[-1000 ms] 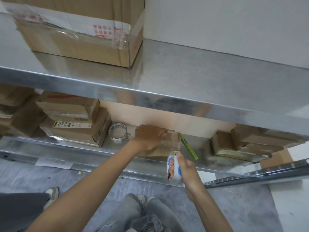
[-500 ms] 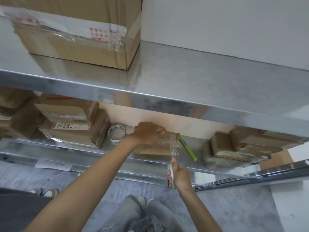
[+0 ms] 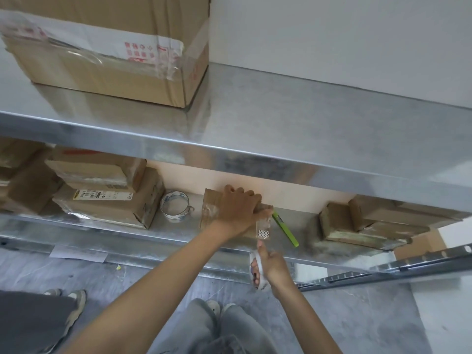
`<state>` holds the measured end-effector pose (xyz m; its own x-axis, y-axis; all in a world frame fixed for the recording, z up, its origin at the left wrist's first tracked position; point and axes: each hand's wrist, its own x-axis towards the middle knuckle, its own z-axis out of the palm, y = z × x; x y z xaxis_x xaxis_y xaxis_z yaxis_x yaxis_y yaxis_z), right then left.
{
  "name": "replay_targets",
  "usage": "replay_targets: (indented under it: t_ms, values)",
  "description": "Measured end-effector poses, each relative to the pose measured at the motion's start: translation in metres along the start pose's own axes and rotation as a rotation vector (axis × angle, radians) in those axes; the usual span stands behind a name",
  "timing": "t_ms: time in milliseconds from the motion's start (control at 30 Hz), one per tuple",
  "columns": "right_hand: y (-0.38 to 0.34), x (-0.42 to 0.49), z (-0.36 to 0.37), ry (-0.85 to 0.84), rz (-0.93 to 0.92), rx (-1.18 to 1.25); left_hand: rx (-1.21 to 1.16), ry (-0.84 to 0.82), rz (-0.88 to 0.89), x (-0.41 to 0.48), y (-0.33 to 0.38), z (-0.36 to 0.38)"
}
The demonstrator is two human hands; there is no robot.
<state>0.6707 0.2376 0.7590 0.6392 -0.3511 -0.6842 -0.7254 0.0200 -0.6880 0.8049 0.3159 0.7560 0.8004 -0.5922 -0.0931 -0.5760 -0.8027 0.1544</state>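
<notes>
A small cardboard box (image 3: 210,208) lies on the lower metal shelf (image 3: 178,226), under the upper shelf. My left hand (image 3: 237,208) lies on top of the box, fingers curled over its far edge, holding it down. My right hand (image 3: 270,264) grips a roll of clear tape (image 3: 256,269) just in front of the shelf edge. A strip of tape (image 3: 263,229) runs from the roll up onto the box's right end.
A second tape roll (image 3: 175,206) stands left of the box, a green utility knife (image 3: 284,229) lies to its right. Stacked cartons (image 3: 102,198) fill the shelf's left, more boxes (image 3: 362,221) its right. A large carton (image 3: 102,47) sits on the upper shelf. Another person's shoe (image 3: 74,302) is at lower left.
My right hand has drawn the tape roll down and toward me, away from the box, stretching a strip of tape. The left hand has stayed on the box.
</notes>
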Motion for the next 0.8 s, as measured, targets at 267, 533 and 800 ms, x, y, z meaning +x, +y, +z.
replay_targets:
  t_ms: [267, 533, 800]
  values:
    - [-0.002, -0.004, 0.003, -0.052, -0.015, 0.08, -0.012, 0.082, -0.051, 0.004, -0.002, 0.011]
    - [0.001, -0.003, -0.003, -0.111, 0.059, 0.028, -0.036, 0.099, -0.064, 0.009, -0.003, 0.015]
    - [-0.012, -0.007, -0.001, -0.184, 0.123, 0.078, -0.168, 0.215, 0.059, 0.015, -0.011, 0.005]
